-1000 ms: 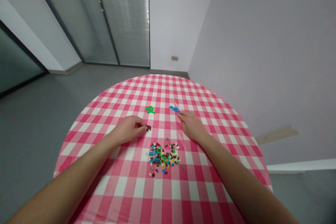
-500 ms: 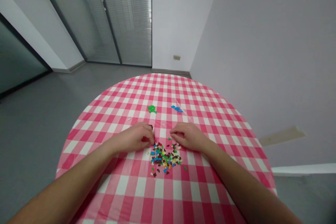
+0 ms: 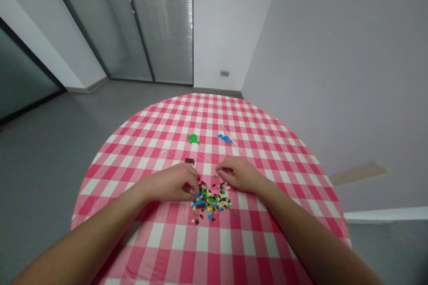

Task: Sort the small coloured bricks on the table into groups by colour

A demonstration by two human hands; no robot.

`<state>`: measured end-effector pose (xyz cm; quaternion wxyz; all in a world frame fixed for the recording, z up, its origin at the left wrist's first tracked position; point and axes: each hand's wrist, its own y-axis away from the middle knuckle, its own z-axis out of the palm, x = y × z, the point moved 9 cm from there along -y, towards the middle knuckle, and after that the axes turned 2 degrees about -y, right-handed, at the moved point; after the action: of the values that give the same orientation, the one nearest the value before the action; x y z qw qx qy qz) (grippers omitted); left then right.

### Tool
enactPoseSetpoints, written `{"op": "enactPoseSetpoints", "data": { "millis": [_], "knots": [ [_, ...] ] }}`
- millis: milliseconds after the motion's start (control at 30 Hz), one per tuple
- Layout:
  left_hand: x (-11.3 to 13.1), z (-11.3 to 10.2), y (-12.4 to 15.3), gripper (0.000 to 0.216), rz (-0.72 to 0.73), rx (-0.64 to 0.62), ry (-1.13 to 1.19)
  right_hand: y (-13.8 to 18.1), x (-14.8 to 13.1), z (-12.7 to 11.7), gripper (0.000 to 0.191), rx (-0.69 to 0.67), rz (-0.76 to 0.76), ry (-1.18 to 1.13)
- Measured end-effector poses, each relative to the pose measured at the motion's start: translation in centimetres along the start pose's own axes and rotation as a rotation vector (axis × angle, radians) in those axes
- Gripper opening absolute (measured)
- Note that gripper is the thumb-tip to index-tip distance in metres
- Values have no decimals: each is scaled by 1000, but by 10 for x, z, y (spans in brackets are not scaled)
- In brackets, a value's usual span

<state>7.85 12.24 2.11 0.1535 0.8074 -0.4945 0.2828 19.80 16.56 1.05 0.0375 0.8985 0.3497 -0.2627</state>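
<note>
A mixed heap of small coloured bricks [image 3: 210,200] lies on a round table with a pink and white checked cloth [image 3: 214,249]. My left hand [image 3: 174,182] rests at the heap's left edge, fingers curled, fingertips pinching among the bricks. My right hand [image 3: 236,173] sits at the heap's upper right edge, fingers bent down onto the cloth. Whether either hand holds a brick is hidden. Farther away lie a small brown pile [image 3: 189,160], a green pile [image 3: 192,139] and a blue pile [image 3: 225,138].
The table's far edge faces a grey floor [image 3: 67,120], glass doors with blinds [image 3: 150,22] and a white wall [image 3: 334,53] close on the right.
Both hands drew back from the sorted piles toward the mixed heap. The left hand left the brown pile and now pinches into the heap's left edge.
</note>
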Motion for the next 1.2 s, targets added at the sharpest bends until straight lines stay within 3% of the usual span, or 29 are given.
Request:
{"op": "enactPoseSetpoints", "data": {
  "millis": [400,500,667,767,900,1200],
  "knots": [
    [-1,-4,-4,18,-50,19,9,0,3,-4,19,30,18,-12],
    [-10,-16,0,16,-111,96,52,-1,5,-4,18,39,17,-20],
    [-39,-35,10,16,-285,337,143,-1,2,-9,18,128,-4,-19],
    [-49,-30,9,18,-361,411,266,2,-13,-12,19,230,-100,-15],
    [-45,-19,0,19,-374,436,362,6,-35,-11,18,322,-249,-3],
    [-40,-8,-4,22,-398,407,432,8,-50,-10,16,346,-332,18]
  ]
}}
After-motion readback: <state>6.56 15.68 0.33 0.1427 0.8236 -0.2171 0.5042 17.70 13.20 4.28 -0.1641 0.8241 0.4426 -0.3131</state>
